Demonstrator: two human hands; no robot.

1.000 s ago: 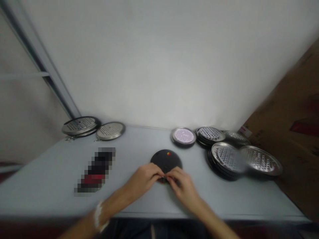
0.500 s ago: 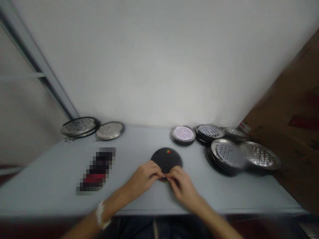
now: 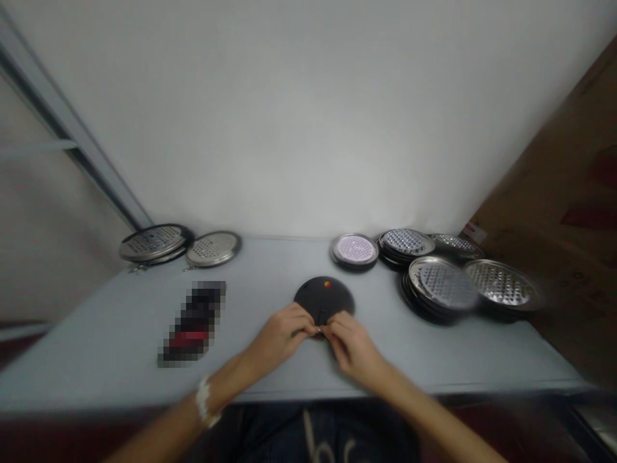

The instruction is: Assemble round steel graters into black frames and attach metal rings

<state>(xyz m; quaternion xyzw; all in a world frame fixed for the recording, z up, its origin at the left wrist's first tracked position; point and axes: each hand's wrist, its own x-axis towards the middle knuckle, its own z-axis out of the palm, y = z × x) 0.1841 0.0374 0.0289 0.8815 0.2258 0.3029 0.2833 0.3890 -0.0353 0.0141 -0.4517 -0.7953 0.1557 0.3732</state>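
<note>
A black round disc (image 3: 324, 296) with a small red and yellow mark lies on the pale table (image 3: 96, 360). My left hand (image 3: 277, 334) and my right hand (image 3: 354, 347) meet at its near edge. Their fingertips pinch a small metal part (image 3: 319, 331) there, and the hands hide the disc's near rim. A white band (image 3: 204, 402) circles my left wrist. Round perforated steel graters stand in stacks to the right (image 3: 438, 289) and to the left (image 3: 154, 243), all apart from my hands.
A pixelated dark and red object (image 3: 193, 323) lies left of my hands. A pale, pink-centred round piece (image 3: 355, 250) sits at the back. A white wall (image 3: 308, 116) rises behind the table, and a brown cardboard box (image 3: 544, 193) stands at the right.
My hands stay pinched at the disc's near edge. The whole scene sits higher in the view as my head tilts down, and the disc has not visibly moved on the table.
</note>
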